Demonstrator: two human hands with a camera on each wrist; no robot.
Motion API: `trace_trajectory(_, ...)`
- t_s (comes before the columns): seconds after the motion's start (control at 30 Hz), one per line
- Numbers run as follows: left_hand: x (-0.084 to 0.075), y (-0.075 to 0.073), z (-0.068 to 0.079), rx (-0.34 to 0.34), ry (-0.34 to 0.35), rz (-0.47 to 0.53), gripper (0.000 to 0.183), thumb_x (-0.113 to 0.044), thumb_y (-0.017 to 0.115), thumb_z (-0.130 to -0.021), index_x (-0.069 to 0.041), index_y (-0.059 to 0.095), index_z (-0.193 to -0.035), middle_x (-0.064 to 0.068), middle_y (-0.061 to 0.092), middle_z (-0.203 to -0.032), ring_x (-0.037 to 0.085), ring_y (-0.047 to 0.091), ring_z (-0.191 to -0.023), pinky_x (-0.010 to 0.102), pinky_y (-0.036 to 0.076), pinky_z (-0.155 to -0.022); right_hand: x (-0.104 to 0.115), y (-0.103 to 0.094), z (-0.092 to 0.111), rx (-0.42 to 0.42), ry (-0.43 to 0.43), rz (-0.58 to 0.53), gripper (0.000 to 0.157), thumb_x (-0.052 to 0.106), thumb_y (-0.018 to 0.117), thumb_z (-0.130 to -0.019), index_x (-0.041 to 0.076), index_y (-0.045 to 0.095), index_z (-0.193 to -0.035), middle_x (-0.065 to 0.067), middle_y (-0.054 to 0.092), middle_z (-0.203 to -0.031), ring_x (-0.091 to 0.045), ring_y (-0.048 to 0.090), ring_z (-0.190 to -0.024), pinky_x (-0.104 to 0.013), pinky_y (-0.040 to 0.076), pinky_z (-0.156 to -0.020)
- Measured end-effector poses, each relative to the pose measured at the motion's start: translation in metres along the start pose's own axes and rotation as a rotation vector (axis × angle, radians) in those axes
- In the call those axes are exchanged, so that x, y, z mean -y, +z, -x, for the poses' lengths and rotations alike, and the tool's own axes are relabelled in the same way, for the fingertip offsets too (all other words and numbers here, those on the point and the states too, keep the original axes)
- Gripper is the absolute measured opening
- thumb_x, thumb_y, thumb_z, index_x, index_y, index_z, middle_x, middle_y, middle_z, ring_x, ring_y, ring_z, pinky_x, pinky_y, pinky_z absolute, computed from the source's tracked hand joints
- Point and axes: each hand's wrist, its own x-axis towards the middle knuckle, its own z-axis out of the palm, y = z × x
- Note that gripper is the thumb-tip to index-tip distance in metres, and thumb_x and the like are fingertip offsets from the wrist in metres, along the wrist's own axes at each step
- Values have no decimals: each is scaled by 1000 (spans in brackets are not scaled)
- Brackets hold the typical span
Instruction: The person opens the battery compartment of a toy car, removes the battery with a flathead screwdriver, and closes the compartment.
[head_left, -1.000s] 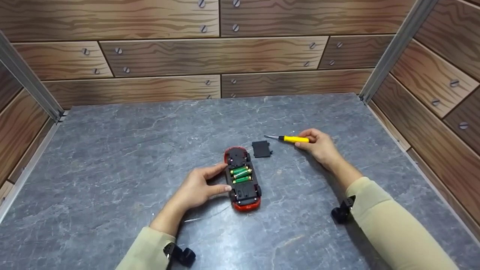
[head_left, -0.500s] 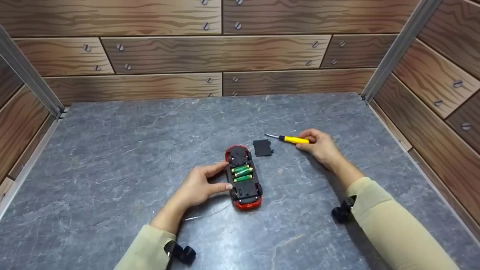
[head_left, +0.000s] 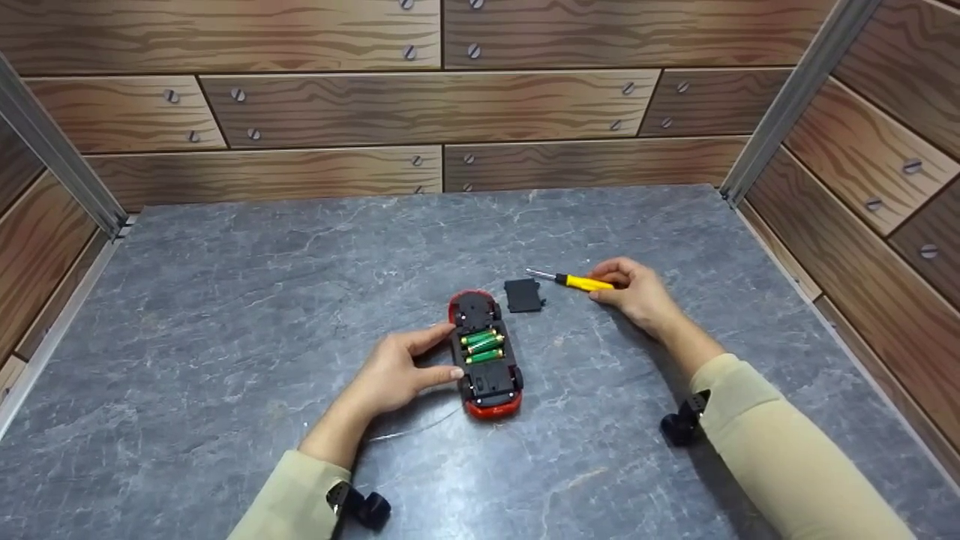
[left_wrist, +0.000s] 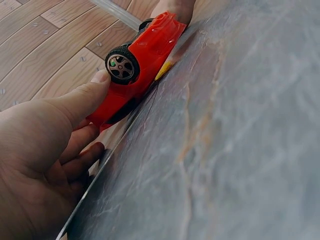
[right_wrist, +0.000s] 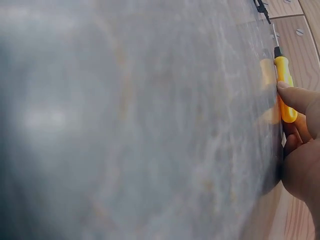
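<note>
An upside-down red toy car [head_left: 487, 381] rests on the table, its black underside facing up. Green batteries [head_left: 484, 346] sit in its uncovered compartment. My left hand [head_left: 394, 371] touches the car's left side, thumb at a wheel [left_wrist: 121, 66] and index finger farther up. Beyond the car, to its right, lies a black battery cover [head_left: 523, 295] with small tabs. My right hand [head_left: 636, 296] pinches the yellow handle of a screwdriver [head_left: 589, 283] between thumb and fingers. The metal tip points left, just behind the cover. The screwdriver is at or very near the tabletop.
A grey marbled tabletop [head_left: 300, 285] lies under everything. Wood-patterned panels [head_left: 427, 109] stand behind it and along both sides, with metal posts [head_left: 787, 90] at the back corners.
The screwdriver has turned slightly in my right hand, its handle end now a little nearer to me. My left hand, the car and the cover stay where they were.
</note>
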Motion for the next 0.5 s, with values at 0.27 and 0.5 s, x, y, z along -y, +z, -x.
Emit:
trace_trajectory(0.27, -2, -1, 1, 2, 12, -31, 73, -29, 90, -87, -10, 60, -150, 8, 59, -152, 27, 52, -144, 46, 35, -123, 5, 0, 6, -18, -50, -123, 44, -1, 78, -94, -9, 60, -133, -28, 69, -131, -20, 68, -112, -14, 54, -90)
trace_trajectory(0.5, -7, -2, 2, 19, -2, -51, 74, -31, 89, -89, -10, 58, -152, 8, 59, -152, 27, 52, -144, 46, 36, -123, 29, 4, 12, -73, -206, 52, 38, 6, 73, -100, -2, 64, -136, -19, 70, -135, -31, 64, -128, -42, 49, -108)
